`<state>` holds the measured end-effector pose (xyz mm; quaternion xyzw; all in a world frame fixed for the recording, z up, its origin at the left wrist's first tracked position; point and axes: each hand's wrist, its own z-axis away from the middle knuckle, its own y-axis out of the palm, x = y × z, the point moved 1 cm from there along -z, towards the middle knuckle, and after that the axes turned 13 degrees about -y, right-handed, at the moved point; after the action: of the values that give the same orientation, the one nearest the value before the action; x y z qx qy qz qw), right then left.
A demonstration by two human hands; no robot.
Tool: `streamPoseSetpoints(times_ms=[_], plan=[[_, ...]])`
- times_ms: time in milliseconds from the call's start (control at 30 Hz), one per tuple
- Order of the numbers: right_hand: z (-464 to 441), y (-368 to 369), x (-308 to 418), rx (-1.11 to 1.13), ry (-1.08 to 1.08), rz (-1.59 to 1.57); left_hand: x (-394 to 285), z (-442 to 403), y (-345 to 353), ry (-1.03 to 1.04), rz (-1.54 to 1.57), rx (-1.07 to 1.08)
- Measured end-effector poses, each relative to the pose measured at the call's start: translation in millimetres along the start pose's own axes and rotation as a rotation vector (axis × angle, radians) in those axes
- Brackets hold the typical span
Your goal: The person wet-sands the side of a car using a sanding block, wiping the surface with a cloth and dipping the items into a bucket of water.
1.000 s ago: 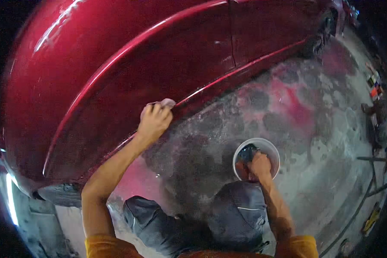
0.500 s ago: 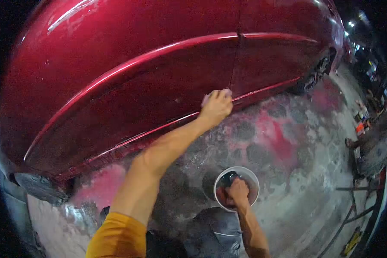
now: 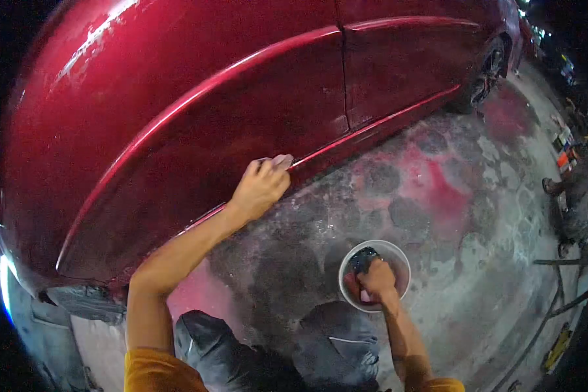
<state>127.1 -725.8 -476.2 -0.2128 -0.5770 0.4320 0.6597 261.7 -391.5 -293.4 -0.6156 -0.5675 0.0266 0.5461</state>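
Bucket (image 3: 406,277) on floor (image 3: 464,313); car (image 3: 235,111) beyond it

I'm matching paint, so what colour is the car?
The car is deep, glossy red, best seen in the head view.

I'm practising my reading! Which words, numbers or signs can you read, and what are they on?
None can be read.
Car and bucket: no writing visible.
Trousers: faint mark, too small and blurred to read.
Orange thing, far right: too blurred to tell.

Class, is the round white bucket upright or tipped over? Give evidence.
Upright: the round white bucket stands on the grey, pink-stained floor, its mouth facing up, the right hand reaching inside.
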Motion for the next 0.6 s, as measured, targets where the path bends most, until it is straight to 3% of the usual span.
streamPoseSetpoints(times_ms=[133,167,267,433,533,600], plan=[[-7,27,-21,-0.079,-0.004,0.142,28,-3,-30,-0.096,0.025,-0.048],[-10,29,-27,0.007,-0.050,0.079,28,-11,-29,-0.116,0.058,-0.086],[-17,37,-27,0.018,0.071,0.066,16,-50,-30,-0.112,0.078,-0.133],[-38,50,-56,0.034,-0.033,0.197,-5,-103,-14,-0.108,0.101,-0.123],[-41,44,-68,0.014,-0.100,0.030,6,-125,-37,-0.184,0.164,-0.230],[-36,36,-59,0.001,-0.061,0.045,17,-151,-52,-0.185,0.196,-0.460]])
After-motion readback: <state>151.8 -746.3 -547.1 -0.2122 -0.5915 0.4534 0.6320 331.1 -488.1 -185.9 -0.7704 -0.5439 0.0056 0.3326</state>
